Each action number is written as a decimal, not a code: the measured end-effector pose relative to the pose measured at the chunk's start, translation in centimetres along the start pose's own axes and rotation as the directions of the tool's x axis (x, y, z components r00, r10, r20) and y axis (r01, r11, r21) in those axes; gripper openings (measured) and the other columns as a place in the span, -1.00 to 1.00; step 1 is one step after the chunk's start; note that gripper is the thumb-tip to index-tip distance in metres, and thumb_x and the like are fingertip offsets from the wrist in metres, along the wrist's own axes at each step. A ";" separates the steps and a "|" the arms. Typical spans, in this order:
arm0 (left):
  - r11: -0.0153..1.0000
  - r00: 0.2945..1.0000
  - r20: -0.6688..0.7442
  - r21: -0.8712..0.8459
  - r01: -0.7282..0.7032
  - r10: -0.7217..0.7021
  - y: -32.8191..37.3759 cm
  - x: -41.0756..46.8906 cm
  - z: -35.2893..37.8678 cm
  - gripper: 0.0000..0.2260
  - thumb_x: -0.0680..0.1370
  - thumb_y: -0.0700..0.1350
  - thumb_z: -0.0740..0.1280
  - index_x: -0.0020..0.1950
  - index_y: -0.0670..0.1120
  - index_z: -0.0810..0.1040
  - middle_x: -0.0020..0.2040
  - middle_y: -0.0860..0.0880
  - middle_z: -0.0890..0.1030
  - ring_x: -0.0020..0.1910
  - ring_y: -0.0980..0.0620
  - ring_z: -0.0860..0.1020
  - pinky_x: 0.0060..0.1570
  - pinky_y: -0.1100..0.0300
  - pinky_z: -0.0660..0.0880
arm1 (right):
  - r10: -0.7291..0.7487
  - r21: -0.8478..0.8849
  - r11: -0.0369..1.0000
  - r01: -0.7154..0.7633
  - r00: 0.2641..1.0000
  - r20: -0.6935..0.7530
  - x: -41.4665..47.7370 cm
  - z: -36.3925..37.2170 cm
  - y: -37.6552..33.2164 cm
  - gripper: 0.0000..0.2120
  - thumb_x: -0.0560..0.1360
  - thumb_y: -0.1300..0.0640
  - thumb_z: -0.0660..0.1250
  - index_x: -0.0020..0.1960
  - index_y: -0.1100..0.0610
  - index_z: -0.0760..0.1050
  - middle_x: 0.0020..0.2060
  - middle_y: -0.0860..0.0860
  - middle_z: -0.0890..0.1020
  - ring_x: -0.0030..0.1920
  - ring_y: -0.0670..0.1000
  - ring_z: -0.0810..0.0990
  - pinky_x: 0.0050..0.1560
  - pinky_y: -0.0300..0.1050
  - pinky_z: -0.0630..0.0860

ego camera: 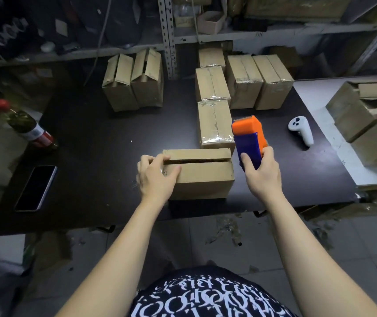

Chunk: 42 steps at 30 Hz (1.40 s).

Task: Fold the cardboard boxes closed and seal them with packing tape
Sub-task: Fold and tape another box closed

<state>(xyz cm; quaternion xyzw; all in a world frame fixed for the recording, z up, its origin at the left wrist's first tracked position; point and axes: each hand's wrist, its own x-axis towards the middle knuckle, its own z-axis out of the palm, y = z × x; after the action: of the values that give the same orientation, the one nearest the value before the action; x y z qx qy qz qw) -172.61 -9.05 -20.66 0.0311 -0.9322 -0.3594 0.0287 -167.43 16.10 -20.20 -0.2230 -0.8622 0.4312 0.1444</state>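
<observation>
Head view, left to right. At nine o'clock on the dark counter [91, 133]: a bottle [28, 129] and a phone [36, 188], no part of the job. At eleven o'clock: two boxes [133, 81] side by side, flaps folded down but gaping, no tape visible; likely waiting for sealing. At six o'clock, by the near edge: front box [203, 172], flaps folded shut, seam showing as a dark slit from left to right, no tape across it yet. Left grip [157, 177] grasping that box's left end, fingers bent over the top flaps, thumb along the near flap. Just beyond, at twelve to one o'clock: taped boxes [215, 122], five by count, glossy strips along their seams; judged finished. Right grip [260, 172] clenched round the orange and blue tape dispenser [249, 136], just beside the front box's right end, seemingly clear of the cardboard. At two o'clock: a white controller [300, 131]. At three o'clock, on a pale surface: a pile of open boxes [366, 115], neither folded nor taped. Probably around halfway: taping of the front box next, then the pair, then the pile.
</observation>
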 end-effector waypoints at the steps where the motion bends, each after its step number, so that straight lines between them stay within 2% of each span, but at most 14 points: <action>1: 0.999 1.000 0.002 0.018 -0.027 0.027 0.1 0.1 -0.3 -0.64 0.52 0.12 0.48 0.28 0.07 0.58 0.12 0.02 0.36 0.22 -0.05 0.40 0.23 -0.11 0.48 | -0.046 0.040 0.998 0.046 0.999 0.005 -0.4 -0.3 -0.8 -0.73 0.61 -0.03 0.37 0.10 0.11 0.34 -0.11 -0.02 0.58 -0.16 0.01 0.56 -0.30 -0.24 0.35; 5: 0.982 0.992 0.056 0.144 -0.119 0.111 1.0 1.2 -1.6 -0.42 0.50 0.09 0.49 0.48 0.10 0.41 0.30 -0.03 0.36 0.32 -0.05 0.35 0.30 -0.07 0.43 | -0.177 0.150 0.972 0.180 0.984 -0.033 -1.8 -0.9 -3.1 -0.67 0.46 0.01 0.49 -0.08 0.10 0.35 -0.30 -0.05 0.55 -0.35 -0.07 0.48 -0.38 -0.31 0.36; 6: 0.985 0.988 0.070 0.097 -0.145 0.139 1.6 1.4 -2.0 -0.42 0.51 0.05 0.49 0.50 0.10 0.40 0.32 -0.02 0.37 0.33 -0.01 0.35 0.31 -0.04 0.42 | -0.215 0.175 0.960 0.218 0.976 -0.038 -2.1 -0.9 -3.5 -0.68 0.41 0.03 0.50 -0.11 0.08 0.35 -0.33 -0.07 0.54 -0.37 -0.09 0.47 -0.39 -0.31 0.36; 8: 0.964 0.981 0.100 -0.225 -0.139 0.165 3.3 1.7 -3.1 -0.51 0.55 -0.09 0.46 0.46 0.09 0.46 0.29 0.06 0.47 0.30 0.09 0.42 0.29 0.00 0.45 | -0.305 0.231 0.925 0.302 0.952 -0.025 -2.7 -1.1 -4.4 -0.67 0.34 0.01 0.52 -0.16 0.00 0.34 -0.38 -0.15 0.50 -0.39 -0.15 0.47 -0.39 -0.40 0.32; 10: 0.807 0.969 0.202 -0.591 0.005 0.142 5.3 1.7 -4.5 -0.67 0.61 -0.13 0.37 0.36 0.08 0.55 0.20 0.05 0.63 0.23 0.10 0.56 0.22 -0.03 0.50 | -0.396 0.266 0.885 0.382 0.918 0.002 -3.1 -1.3 -5.2 -0.57 0.28 0.02 0.60 -0.19 -0.09 0.31 -0.38 -0.21 0.53 -0.39 -0.18 0.49 -0.37 -0.45 0.31; 11: 0.733 0.951 0.267 -0.677 0.069 0.156 6.0 1.8 -5.1 -0.74 0.63 -0.09 0.33 0.32 0.08 0.59 0.14 0.03 0.68 0.20 0.07 0.61 0.18 -0.05 0.51 | -0.425 0.273 0.874 0.402 0.905 0.026 -3.2 -1.2 -5.5 -0.48 0.25 0.08 0.68 -0.18 -0.11 0.30 -0.35 -0.28 0.55 -0.38 -0.20 0.51 -0.37 -0.47 0.31; 14: 0.724 0.892 0.367 -0.687 0.067 0.265 6.8 1.8 -6.4 -0.77 0.59 0.07 0.31 0.14 0.11 0.71 0.06 0.02 0.72 0.09 0.04 0.63 0.04 -0.03 0.48 | -0.457 0.275 0.867 0.416 0.883 0.104 -3.1 -0.9 -5.5 -0.39 0.19 0.18 0.74 -0.16 -0.13 0.32 -0.31 -0.35 0.58 -0.34 -0.20 0.56 -0.35 -0.46 0.34; 18: 0.732 0.858 0.427 -0.675 0.092 0.286 6.4 1.9 -7.1 -0.86 0.59 0.00 0.43 -0.06 0.01 0.76 -0.11 -0.04 0.70 -0.06 -0.07 0.55 -0.08 -0.02 0.40 | -0.493 0.239 0.857 0.456 0.861 0.124 -3.2 -0.4 -5.6 -0.49 0.18 0.09 0.75 -0.12 0.04 0.45 -0.31 -0.18 0.60 -0.30 -0.10 0.59 -0.29 -0.39 0.40; 23: 0.738 0.897 0.348 -0.674 0.036 0.274 6.3 1.7 -7.5 -0.89 0.62 -0.12 0.39 -0.03 -0.08 0.71 -0.25 0.09 0.69 -0.27 0.18 0.62 -0.29 0.32 0.50 | -0.512 0.202 0.851 0.485 0.852 0.112 -3.5 -0.2 -6.2 -0.55 0.22 0.11 0.73 -0.07 0.14 0.54 -0.25 -0.24 0.59 -0.28 -0.16 0.59 -0.25 -0.45 0.40; 26: 0.713 0.935 0.273 -0.700 0.033 0.225 6.3 1.4 -7.2 -0.93 0.59 -0.14 0.44 -0.03 -0.11 0.70 -0.24 0.06 0.71 -0.23 0.14 0.67 -0.27 0.27 0.56 | -0.523 0.138 0.849 0.509 0.847 0.094 -3.5 0.1 -6.4 -0.56 0.23 0.08 0.71 -0.03 0.15 0.58 -0.25 -0.26 0.58 -0.29 -0.17 0.56 -0.24 -0.44 0.39; 31: 0.724 0.969 0.163 -0.689 -0.022 0.184 6.2 1.0 -6.6 -0.96 0.57 -0.13 0.47 -0.06 -0.02 0.71 -0.18 0.10 0.72 -0.11 0.18 0.67 -0.23 0.32 0.57 | -0.539 0.077 0.842 0.533 0.829 0.153 -3.4 0.4 -6.0 -0.36 0.19 0.06 0.71 0.18 0.18 0.55 -0.09 -0.09 0.66 -0.21 -0.16 0.59 -0.16 -0.45 0.47; 34: 0.731 0.972 0.089 -0.675 -0.100 0.215 6.0 0.9 -6.3 -0.92 0.58 -0.13 0.47 -0.09 0.02 0.71 -0.15 0.06 0.70 -0.07 0.10 0.65 -0.17 0.26 0.60 | -0.515 0.118 0.857 0.502 0.840 0.169 -3.6 0.1 -6.0 -0.39 0.17 0.05 0.62 0.15 0.15 0.50 -0.17 -0.21 0.60 -0.21 -0.30 0.58 -0.22 -0.51 0.40; 37: 0.754 0.975 0.049 -0.643 -0.136 0.217 5.9 0.8 -5.8 -0.89 0.58 -0.14 0.48 -0.11 0.06 0.70 -0.15 0.05 0.70 -0.03 0.00 0.64 -0.12 0.15 0.62 | -0.501 0.126 0.865 0.485 0.846 0.183 -3.5 0.0 -5.9 -0.45 0.17 0.08 0.61 0.10 0.09 0.49 -0.23 -0.31 0.57 -0.26 -0.25 0.59 -0.27 -0.48 0.38; 42: 0.693 0.987 -0.108 -0.703 -0.158 0.116 5.2 1.8 -6.7 -0.95 0.57 -0.21 0.47 -0.07 -0.08 0.71 -0.19 -0.01 0.68 -0.14 0.08 0.64 -0.06 0.20 0.57 | -0.419 0.098 0.908 0.408 0.893 0.164 -3.1 -0.4 -3.5 -0.53 0.19 0.21 0.63 -0.02 0.07 0.46 -0.36 -0.17 0.58 -0.37 -0.10 0.52 -0.35 -0.30 0.36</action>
<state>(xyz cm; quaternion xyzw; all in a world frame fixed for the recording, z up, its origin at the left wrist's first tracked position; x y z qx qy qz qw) -174.08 -9.83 -12.12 -0.0418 -0.7205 -0.6862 0.0909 -165.45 12.94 -17.33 0.0102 -0.8860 0.4351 0.1603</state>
